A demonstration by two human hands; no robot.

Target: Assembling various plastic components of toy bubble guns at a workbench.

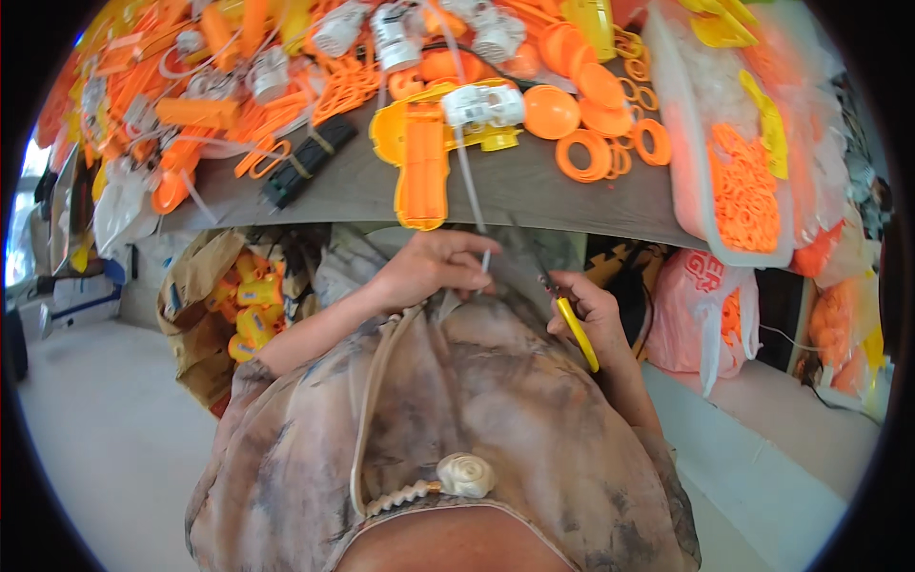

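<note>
Left hand (437, 264) has thumb and fingers pinched together on a pale tube (486, 260), mid-frame below the table (553, 195) edge, probably so the loose end doesn't swing around. Right hand (593, 305) is wrapped around a yellow-handled tool (577, 336), right of centre; from my end its tips are too blurry to tell open or closed. Tube runs up toward the white unit (484, 103) over the yellow shell (386, 133), upper centre, likely parked there for easy reach.
</note>
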